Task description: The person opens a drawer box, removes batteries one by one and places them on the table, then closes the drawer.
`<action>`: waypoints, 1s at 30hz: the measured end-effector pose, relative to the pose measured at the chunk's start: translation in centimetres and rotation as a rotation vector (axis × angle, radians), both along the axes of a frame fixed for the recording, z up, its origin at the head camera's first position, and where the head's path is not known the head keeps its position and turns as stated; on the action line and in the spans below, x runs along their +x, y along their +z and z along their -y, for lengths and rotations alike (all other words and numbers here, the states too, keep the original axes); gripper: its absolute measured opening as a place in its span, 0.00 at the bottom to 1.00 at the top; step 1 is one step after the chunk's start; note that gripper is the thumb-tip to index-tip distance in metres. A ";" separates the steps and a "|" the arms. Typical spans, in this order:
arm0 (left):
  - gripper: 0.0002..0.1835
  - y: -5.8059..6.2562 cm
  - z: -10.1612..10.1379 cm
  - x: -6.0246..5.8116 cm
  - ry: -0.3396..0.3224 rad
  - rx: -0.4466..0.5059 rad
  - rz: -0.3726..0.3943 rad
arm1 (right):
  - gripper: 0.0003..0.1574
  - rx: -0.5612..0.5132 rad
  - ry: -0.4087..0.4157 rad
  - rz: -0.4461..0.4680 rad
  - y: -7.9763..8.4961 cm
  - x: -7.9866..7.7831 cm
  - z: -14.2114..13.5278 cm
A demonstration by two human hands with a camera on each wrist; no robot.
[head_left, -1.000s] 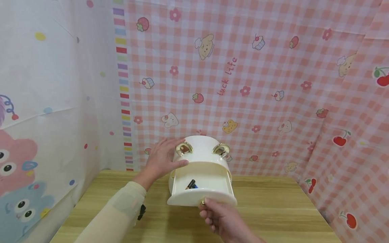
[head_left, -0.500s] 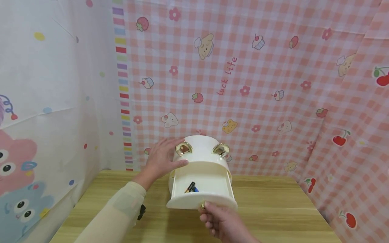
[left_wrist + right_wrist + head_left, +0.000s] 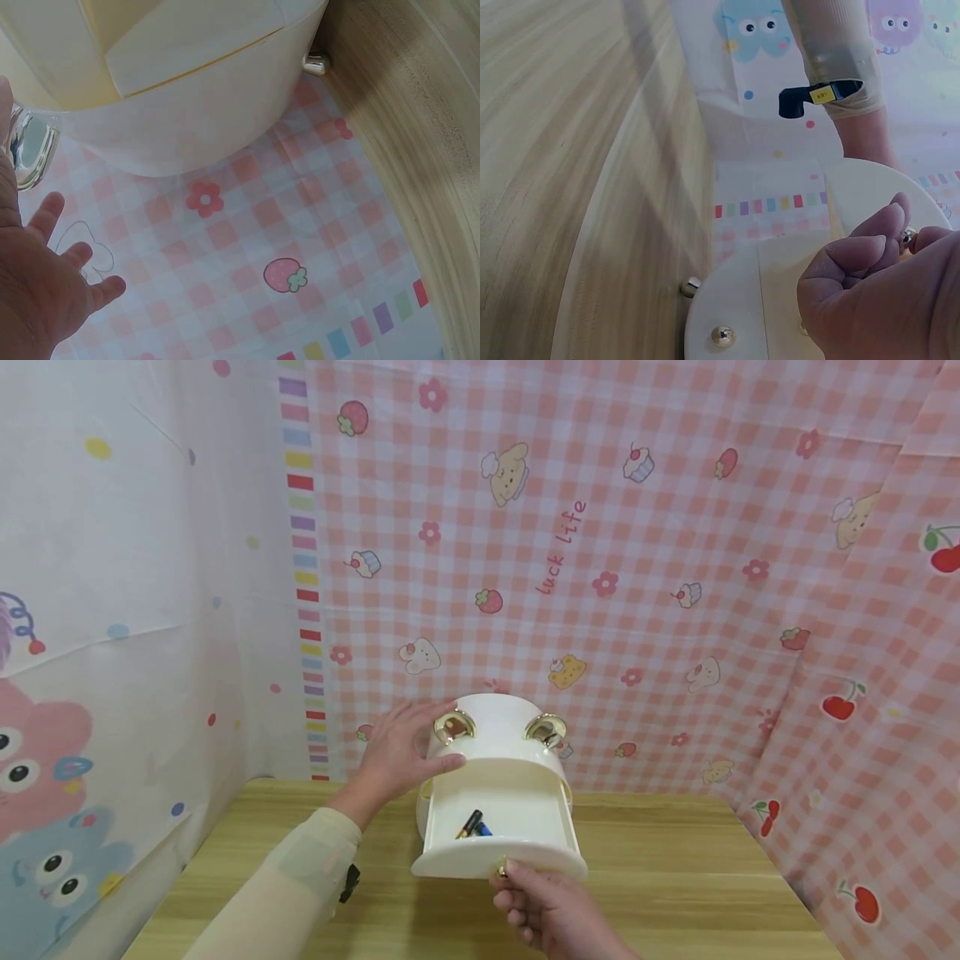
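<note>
A white storage box [image 3: 498, 722] with a rounded body and gold ring-shaped fittings stands on the table, its upper drawer [image 3: 450, 862] pulled out. Two small cylinders that look like batteries, one black and copper [image 3: 470, 822] and one blue [image 3: 483, 830], lie at the drawer's front left. My right hand [image 3: 553, 906] pinches the drawer's gold knob [image 3: 502, 868] between thumb and curled forefinger. My left hand [image 3: 401, 753] rests against the box's upper left side, thumb towards the front; the left wrist view shows several fingers extended and spread.
The wood-grain table [image 3: 660, 877] extends to both sides of the box. Behind hangs a pink checked cloth [image 3: 600, 627], and a white printed one [image 3: 150, 693] hangs at the left. The right wrist view shows another gold knob [image 3: 722, 335] lower on the box and a gold foot [image 3: 691, 286].
The drawer has slid slightly further out towards me, with my right hand on its knob, and more of the batteries shows. My left hand has stayed in place.
</note>
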State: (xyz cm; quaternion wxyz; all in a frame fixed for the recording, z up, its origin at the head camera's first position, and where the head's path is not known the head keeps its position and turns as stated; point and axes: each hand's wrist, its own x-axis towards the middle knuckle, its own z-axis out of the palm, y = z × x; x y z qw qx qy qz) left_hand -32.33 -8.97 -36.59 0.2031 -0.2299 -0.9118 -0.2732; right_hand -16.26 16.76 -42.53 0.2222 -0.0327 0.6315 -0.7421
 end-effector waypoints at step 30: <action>0.46 0.0 0.0 0.1 -0.008 -0.015 0.010 | 0.17 0.229 0.081 -0.276 5.4 1.3 -2.2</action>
